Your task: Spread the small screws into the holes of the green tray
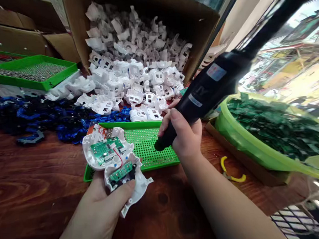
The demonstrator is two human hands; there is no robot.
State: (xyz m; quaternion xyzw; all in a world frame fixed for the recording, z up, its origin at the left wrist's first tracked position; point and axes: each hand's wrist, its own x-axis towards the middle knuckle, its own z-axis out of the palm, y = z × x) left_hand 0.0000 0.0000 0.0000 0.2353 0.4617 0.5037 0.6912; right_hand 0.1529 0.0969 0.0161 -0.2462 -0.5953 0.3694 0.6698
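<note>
My left hand (105, 204) holds a white plastic shell (113, 164) with two green circuit boards and a red wire fitted inside it. It is held just above the wooden table, at the near left corner of a green perforated screw tray (150, 148). My right hand (185, 136) grips a black electric screwdriver (213, 81), tilted with its tip down over the tray, a little right of the shell. The tip itself is hidden by my fingers.
A heap of white plastic shells (135, 70) spills from an open cardboard box (197, 28). Blue and black parts (47, 118) lie at left, a green tray (34, 70) behind them. A green basin of circuit boards (269, 135) stands right. Yellow-handled pliers (230, 171) lie near my right arm.
</note>
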